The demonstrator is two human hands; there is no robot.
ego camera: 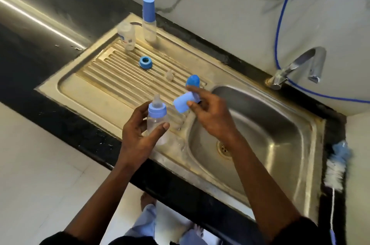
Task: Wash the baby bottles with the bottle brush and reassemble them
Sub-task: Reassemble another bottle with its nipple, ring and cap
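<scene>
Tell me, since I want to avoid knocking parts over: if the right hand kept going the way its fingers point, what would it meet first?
The right hand, gripping a blue cap, points up-left. Beyond the cap, it would probably meet the small clear teat on the draining board, though depth is unclear.

The sink basin (260, 130) lies open, barred only by the faucet (300, 66) at its far rim. On the drainboard (96, 92), the near left is bare; two bottles (149, 22), a blue ring (145, 62), what seems a clear nipple (169, 75) and a blue cap (192, 81) crowd the far side.

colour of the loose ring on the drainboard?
Blue ring, clearest in the head view.
</scene>
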